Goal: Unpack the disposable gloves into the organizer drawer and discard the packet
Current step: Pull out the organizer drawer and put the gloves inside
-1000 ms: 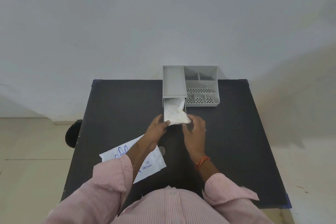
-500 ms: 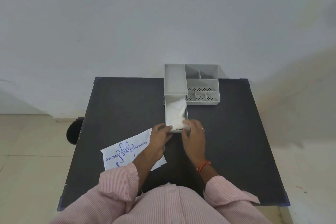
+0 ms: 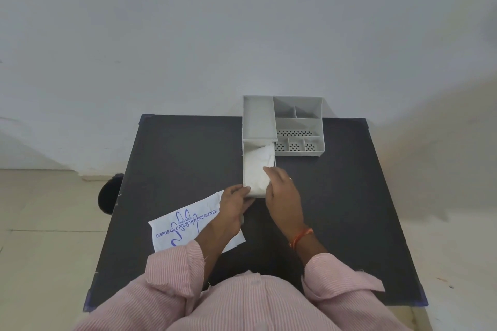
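organizer (image 3: 298, 126) grey | gloves (image 3: 256, 166) white | packet (image 3: 185, 223) white, blue print | table (image 3: 349, 196) black

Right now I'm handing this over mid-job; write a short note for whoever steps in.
Left hand: at the front left corner of the pulled-out drawer, touching it.
Right hand: fingers on the gloves at the drawer's front right.
Gloves lie in the drawer of the grey organizer.
Packet lies flat on the black table, partly under the left forearm.
Done: gloves unpacked into the drawer.
Left: tuck gloves in, probably close the drawer, discard the packet.
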